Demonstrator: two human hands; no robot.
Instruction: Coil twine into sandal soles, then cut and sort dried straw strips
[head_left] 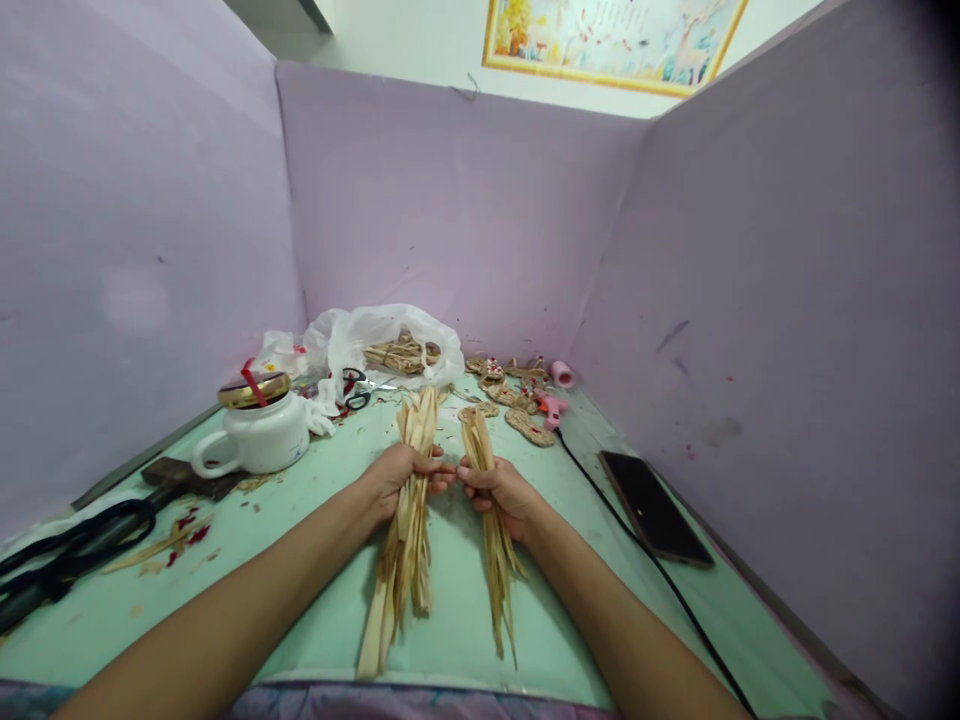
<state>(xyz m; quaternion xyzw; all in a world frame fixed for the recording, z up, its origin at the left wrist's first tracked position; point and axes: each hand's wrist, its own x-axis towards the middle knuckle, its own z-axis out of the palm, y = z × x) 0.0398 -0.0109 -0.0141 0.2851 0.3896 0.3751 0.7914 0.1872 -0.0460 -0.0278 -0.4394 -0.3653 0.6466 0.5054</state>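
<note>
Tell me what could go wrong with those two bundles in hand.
Strips might slip out: the left bundle splays loosely below the left hand.
The two bundles might tangle, as the right hand holds the right bundle close to the left one.
The right forearm could snag the nearby black cord and tug the pink tool.

The table point(450, 610) is viewed from the head, close above its near edge, forward and down, with the back partition point(465, 210) faced beyond and the wall picture point(615, 40) cut off at the top; the dark right corner can hardly be made out
</note>
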